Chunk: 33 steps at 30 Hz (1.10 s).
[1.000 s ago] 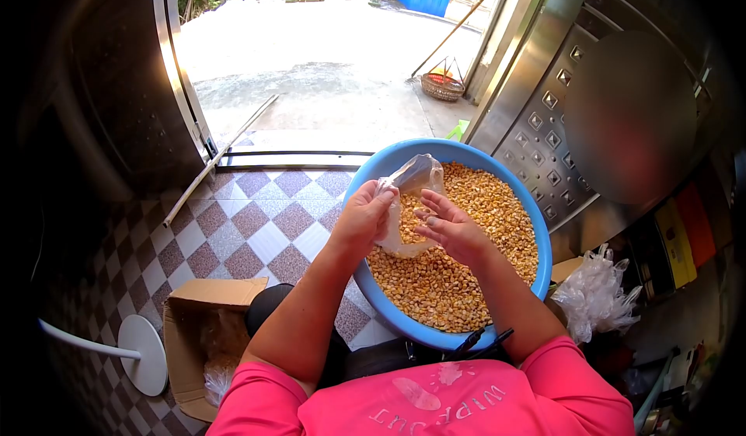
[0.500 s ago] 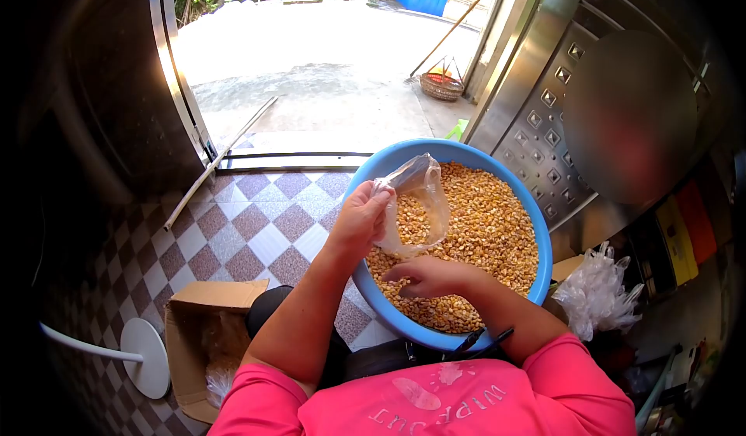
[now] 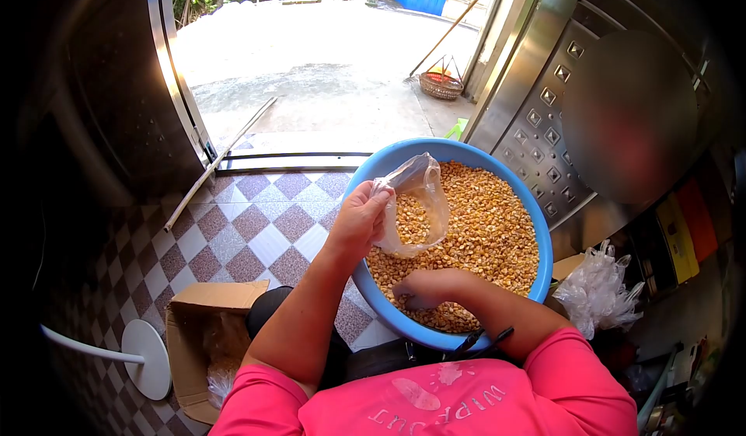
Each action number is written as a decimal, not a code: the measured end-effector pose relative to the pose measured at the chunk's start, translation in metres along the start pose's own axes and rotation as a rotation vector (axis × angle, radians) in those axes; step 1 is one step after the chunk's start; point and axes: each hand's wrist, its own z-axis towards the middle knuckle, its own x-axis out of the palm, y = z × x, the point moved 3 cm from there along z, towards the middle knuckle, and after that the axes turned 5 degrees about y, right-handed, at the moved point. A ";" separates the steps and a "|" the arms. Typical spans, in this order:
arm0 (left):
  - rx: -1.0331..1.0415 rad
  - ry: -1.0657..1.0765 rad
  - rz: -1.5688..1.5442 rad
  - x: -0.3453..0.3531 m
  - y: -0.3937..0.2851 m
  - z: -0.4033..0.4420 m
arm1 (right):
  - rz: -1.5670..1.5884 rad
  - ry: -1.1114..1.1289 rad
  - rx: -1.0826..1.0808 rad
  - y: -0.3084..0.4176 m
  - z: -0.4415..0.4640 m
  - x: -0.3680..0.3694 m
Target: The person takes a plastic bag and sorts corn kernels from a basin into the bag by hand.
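Note:
A big blue tub (image 3: pixel 545 242) full of yellow corn kernels (image 3: pixel 493 222) stands in front of me. My left hand (image 3: pixel 364 217) pinches the edge of a clear plastic bag (image 3: pixel 426 173), whose mouth gapes above the corn at the tub's left side. Below the bag, my right hand (image 3: pixel 427 289) is down at the kernels near the tub's front edge. Its fingers are partly sunk in the corn, so I cannot see whether they have closed round any.
On the left are a cardboard box (image 3: pixel 180 343) with plastic in it and a round white stand base (image 3: pixel 145 358). A bundle of clear bags (image 3: pixel 598 288) sits right of the tub. A long pole (image 3: pixel 225 160) crosses the doorway sill; a wicker basket (image 3: pixel 440 86) stands outside.
My right hand has moved slightly down and its fingers have dipped into the kernels. The left hand and the plastic bag stay in place.

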 end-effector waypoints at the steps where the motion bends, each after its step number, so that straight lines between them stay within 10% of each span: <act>1: 0.000 -0.002 0.002 0.000 0.000 0.000 | 0.010 0.004 -0.043 -0.003 0.000 0.000; 10: 0.009 -0.002 0.010 0.001 -0.001 0.000 | 0.766 0.036 -0.229 -0.018 -0.036 -0.031; 17: 0.014 0.004 0.023 0.001 0.001 0.001 | 1.566 -0.374 -0.513 -0.034 -0.042 -0.056; 33: -0.010 0.010 0.037 0.003 0.000 0.001 | 1.338 -0.784 -0.530 -0.035 -0.037 -0.064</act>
